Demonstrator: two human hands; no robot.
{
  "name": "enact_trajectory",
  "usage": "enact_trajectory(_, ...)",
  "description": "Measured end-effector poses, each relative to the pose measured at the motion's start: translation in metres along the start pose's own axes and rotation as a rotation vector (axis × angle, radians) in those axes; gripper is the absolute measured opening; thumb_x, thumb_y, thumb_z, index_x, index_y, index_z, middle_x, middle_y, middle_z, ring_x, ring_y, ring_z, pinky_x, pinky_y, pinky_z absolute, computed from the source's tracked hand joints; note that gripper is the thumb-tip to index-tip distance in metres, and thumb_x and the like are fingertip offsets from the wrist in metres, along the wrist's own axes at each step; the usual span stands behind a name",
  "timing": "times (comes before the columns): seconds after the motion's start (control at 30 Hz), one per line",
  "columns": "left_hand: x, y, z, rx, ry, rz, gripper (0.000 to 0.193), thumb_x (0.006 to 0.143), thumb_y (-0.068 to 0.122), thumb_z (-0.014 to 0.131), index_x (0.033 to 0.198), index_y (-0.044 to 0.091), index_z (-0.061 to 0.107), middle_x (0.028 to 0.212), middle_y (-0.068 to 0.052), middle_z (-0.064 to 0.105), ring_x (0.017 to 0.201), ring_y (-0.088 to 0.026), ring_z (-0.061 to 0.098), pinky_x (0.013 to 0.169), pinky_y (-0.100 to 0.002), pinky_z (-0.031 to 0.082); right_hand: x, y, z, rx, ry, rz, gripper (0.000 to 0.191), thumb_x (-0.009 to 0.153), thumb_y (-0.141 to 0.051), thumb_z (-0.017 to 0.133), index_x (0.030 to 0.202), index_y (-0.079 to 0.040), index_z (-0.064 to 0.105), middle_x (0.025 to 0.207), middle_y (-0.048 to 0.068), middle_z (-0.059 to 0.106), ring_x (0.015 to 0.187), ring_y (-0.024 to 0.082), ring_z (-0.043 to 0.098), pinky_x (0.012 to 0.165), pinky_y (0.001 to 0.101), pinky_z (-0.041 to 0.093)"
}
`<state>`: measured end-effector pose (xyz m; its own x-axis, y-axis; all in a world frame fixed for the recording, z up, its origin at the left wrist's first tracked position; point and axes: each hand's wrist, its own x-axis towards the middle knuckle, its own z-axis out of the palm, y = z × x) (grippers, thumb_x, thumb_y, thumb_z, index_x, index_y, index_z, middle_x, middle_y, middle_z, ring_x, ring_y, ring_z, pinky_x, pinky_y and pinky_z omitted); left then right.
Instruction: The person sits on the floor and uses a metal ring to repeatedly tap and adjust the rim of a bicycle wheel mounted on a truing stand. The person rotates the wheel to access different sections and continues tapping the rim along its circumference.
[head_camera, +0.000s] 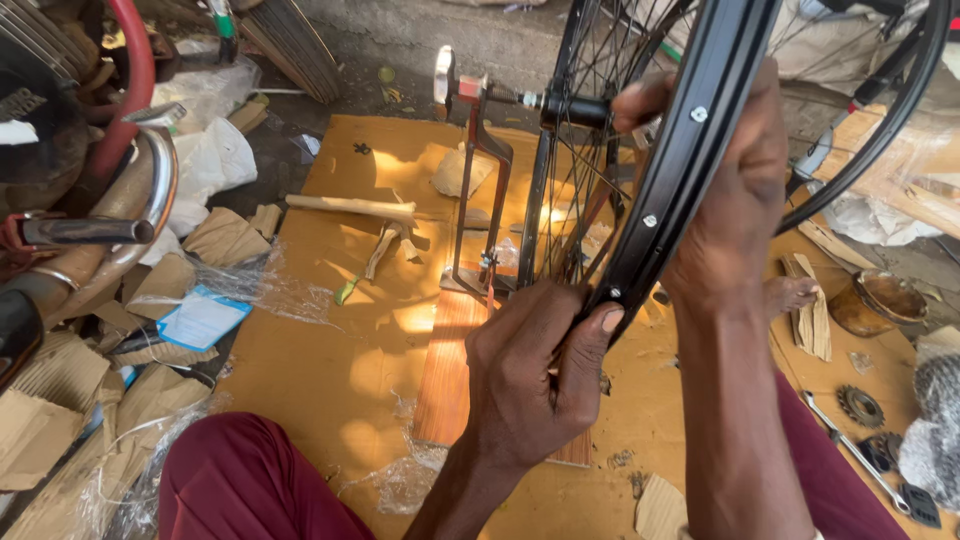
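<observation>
Here, both the left hand (535, 375) and right hand (735, 190) grip a black spoked metal bicycle rim (680, 165) mounted upright on a steel truing stand (478, 200).

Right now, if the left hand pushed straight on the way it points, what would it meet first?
The left hand already grips the black metal wheel rim; beyond it, probably the thin spokes, though depth is unclear.

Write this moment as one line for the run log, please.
left hand: grips black wheel rim at its lower edge | right hand: reaches through spokes near hub axle | wheel: upright in truing stand | floor: cardboard
</observation>
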<state>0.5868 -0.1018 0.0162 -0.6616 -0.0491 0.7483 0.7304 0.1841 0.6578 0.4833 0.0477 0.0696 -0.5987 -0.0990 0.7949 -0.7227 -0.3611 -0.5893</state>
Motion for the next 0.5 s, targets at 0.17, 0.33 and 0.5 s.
enact_trajectory(0.17, 0.005, 0.006, -0.005, -0.04, -0.007, -0.02, 0.019, 0.106, 0.013, 0.064, 0.091, 0.002, 0.064, 0.072, -0.006, 0.057, 0.062, -0.018, 0.056, 0.055, -0.034, 0.042, -0.006, -0.006, -0.004, -0.011, 0.019, -0.141, 0.019, 0.106, -0.007, 0.076, 0.119, -0.011, 0.063, 0.107, 0.007, 0.07, 0.102, 0.016, 0.071, 0.09, 0.026, 0.063)
enact_trajectory(0.33, 0.007, 0.005, 0.002, -0.038, 0.003, -0.041, 0.022, 0.106, 0.013, 0.064, 0.088, 0.001, 0.06, 0.071, -0.007, 0.055, 0.06, -0.018, 0.054, 0.054, -0.034, 0.041, -0.001, -0.028, -0.01, 0.017, -0.072, -0.038, 0.05, 0.094, -0.001, 0.082, 0.136, -0.009, 0.055, 0.12, 0.005, 0.069, 0.102, 0.01, 0.069, 0.088, 0.0203, 0.064)
enact_trajectory(0.5, 0.007, 0.008, 0.005, -0.038, 0.003, -0.03, 0.023, 0.107, 0.011, 0.064, 0.087, 0.001, 0.057, 0.073, -0.007, 0.054, 0.06, -0.018, 0.053, 0.055, -0.034, 0.041, 0.006, -0.05, -0.006, -0.008, -0.065, 0.153, 0.055, 0.084, 0.0, 0.082, 0.134, 0.0, 0.059, 0.113, 0.004, 0.069, 0.095, 0.009, 0.067, 0.085, 0.0219, 0.063)
